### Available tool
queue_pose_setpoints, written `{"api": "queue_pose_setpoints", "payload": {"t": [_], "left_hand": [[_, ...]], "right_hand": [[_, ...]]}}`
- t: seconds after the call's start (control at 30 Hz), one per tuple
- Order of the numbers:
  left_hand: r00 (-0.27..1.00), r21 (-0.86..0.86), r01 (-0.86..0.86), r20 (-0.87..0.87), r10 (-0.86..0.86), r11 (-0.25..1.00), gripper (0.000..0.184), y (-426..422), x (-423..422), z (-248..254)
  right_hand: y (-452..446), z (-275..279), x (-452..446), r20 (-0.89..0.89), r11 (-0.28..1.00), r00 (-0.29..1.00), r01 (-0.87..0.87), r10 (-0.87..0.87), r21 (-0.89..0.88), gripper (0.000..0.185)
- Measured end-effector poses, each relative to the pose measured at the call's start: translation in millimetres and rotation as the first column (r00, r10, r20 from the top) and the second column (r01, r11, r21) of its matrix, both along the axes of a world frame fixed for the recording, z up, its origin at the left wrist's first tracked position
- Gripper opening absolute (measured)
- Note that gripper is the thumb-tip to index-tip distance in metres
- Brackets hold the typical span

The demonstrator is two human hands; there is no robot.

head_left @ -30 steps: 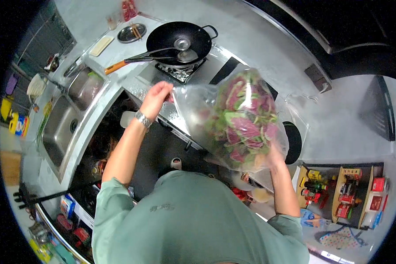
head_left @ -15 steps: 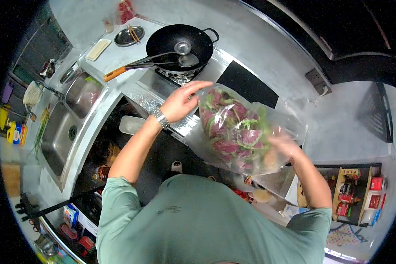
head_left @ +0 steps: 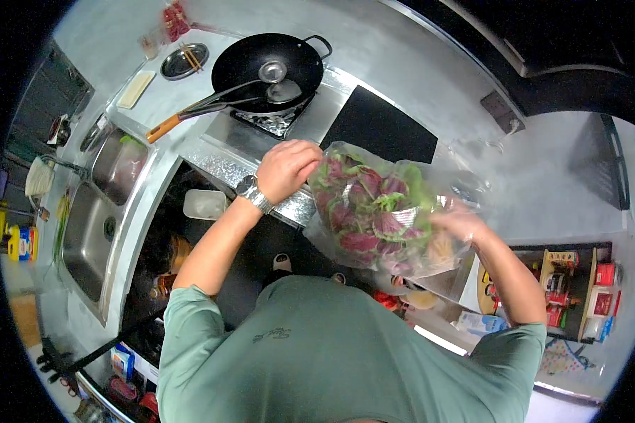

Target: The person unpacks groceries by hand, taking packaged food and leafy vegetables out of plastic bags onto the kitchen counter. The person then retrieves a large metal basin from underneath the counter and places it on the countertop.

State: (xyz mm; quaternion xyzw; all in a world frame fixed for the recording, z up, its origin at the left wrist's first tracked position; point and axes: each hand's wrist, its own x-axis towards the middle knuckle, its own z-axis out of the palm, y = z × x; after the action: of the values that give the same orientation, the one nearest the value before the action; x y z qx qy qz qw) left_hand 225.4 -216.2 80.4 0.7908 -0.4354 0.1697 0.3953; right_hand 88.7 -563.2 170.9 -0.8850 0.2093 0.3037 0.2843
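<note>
A clear plastic bag (head_left: pixel 317 236) full of purple-and-green leafy vegetables (head_left: pixel 363 204) hangs in front of me, beside the stove. My left hand (head_left: pixel 288 169), with a metal watch on its wrist, is closed on the bag's upper left edge, fingers curled. At the bag's right side is my right hand (head_left: pixel 462 222), smeared by motion and partly behind the plastic, so its grip cannot be made out. Beyond my left hand a black wok (head_left: pixel 233 67) sits on the burner, with a ladle (head_left: pixel 272 71) and a spatula (head_left: pixel 283 92) lying in it.
A double sink (head_left: pixel 88 243) is at the left. Behind it on the counter stand a white dish (head_left: pixel 136 89) and a dark plate (head_left: pixel 173 67) with chopsticks. A black panel (head_left: pixel 381 127) lies right of the burner. An open drawer of jars (head_left: pixel 557 285) is at the right.
The view has shifted slightly, so the wok and sink appear farther left. My left fingers, extended before, are now curled at the bag's edge. My right hand remains blurred beside the bag.
</note>
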Motion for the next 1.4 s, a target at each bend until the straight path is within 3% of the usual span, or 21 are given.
{"api": "queue_pose_setpoints", "payload": {"t": [0.07,0.13,0.17,0.23,0.37,0.47,0.53,0.57,0.6,0.67,0.7,0.9,1.0,1.07,1.13,1.2,1.27,1.3,1.33,1.4], "left_hand": [[1.000,-0.018,0.006,0.013,-0.005,1.000,0.012,-3,-2,-1],[0.995,-0.038,-0.042,-0.088,0.039,0.998,0.009,-4,-5,-1],[0.996,-0.038,-0.039,-0.087,0.036,0.999,0.009,-4,-5,-4],[0.984,-0.089,-0.131,-0.131,0.119,0.987,0.007,-3,-5,-13],[0.926,-0.098,-0.228,-0.329,0.185,0.969,0.007,3,-6,-25],[0.922,-0.137,-0.281,-0.312,0.227,0.950,0.007,10,-5,-35],[0.929,-0.142,-0.296,-0.274,0.250,0.944,0.008,16,-7,-37],[0.925,-0.140,-0.310,-0.274,0.264,0.941,0.008,19,-9,-38],[0.922,-0.140,-0.320,-0.273,0.274,0.937,0.008,21,-10,-40],[0.907,-0.080,-0.340,-0.291,0.304,0.937,0.009,28,-15,-47],[0.910,-0.068,-0.347,-0.267,0.318,0.935,0.010,32,-17,-53],[0.899,-0.034,-0.311,-0.335,0.282,0.950,0.010,39,-30,-68],[0.888,-0.159,-0.357,-0.365,0.282,0.920,0.017,23,-36,-59],[0.843,-0.260,-0.462,-0.425,0.330,0.848,0.029,11,-51,-40],[0.886,-0.316,-0.405,-0.366,0.284,0.858,0.051,3,-69,-45],[0.869,-0.346,-0.361,-0.461,0.178,0.866,0.063,-11,-95,-58],[0.601,-0.307,-0.330,-0.797,-0.052,0.893,0.068,-16,-121,-88],[0.361,-0.342,-0.370,-0.910,-0.206,0.864,0.067,-23,-127,-100],[0.089,-0.356,-0.426,-0.931,-0.353,0.832,0.067,-28,-135,-104],[-0.070,-0.496,-0.343,-0.833,-0.548,0.798,0.065,-41,-142,-102]], "right_hand": [[-6,-5,-5,0.025,0.998,0.999,-0.046,0.047,-0.048,0.096],[-9,-13,-8,0.152,1.000,0.988,-0.015,0.016,-0.008,0.070],[-10,-10,-11,0.153,1.000,0.988,-0.012,0.013,-0.007,0.070],[23,29,-10,0.009,0.983,0.984,0.177,-0.178,0.042,0.075],[29,45,-10,0.008,0.977,0.983,0.179,-0.181,0.115,0.080],[7,30,-12,0.004,0.970,0.986,0.161,-0.164,0.182,0.081],[3,29,-15,0.130,0.957,0.977,0.129,-0.167,0.260,0.078],[8,30,-15,0.212,0.949,0.960,0.116,-0.182,0.292,0.067],[9,33,-13,0.218,0.949,0.957,0.125,-0.193,0.289,0.067],[5,40,-9,0.182,0.973,0.978,0.056,-0.098,0.223,0.049],[0,36,-12,0.272,0.972,0.955,0.054,-0.116,0.227,0.047],[-12,34,-3,0.314,0.970,0.931,0.125,-0.188,0.209,0.046],[-14,15,3,0.290,0.947,0.914,0.222,-0.285,0.231,0.048],[-21,-9,3,0.393,0.927,0.862,0.199,-0.320,0.317,0.043],[-12,-8,4,0.248,0.764,0.815,0.320,-0.523,0.560,0.036],[-11,-17,4,0.240,0.735,0.783,0.363,-0.574,0.573,0.030],[-7,-21,0,0.152,0.574,0.735,0.364,-0.661,0.733,0.028],[-9,-33,0,0.133,0.525,0.719,0.354,-0.682,0.774,0.025],[-3,-33,-3,0.120,0.515,0.717,0.363,-0.687,0.776,0.025],[12,-31,-4,0.037,0.400,0.657,0.412,-0.753,0.819,0.022]]}}
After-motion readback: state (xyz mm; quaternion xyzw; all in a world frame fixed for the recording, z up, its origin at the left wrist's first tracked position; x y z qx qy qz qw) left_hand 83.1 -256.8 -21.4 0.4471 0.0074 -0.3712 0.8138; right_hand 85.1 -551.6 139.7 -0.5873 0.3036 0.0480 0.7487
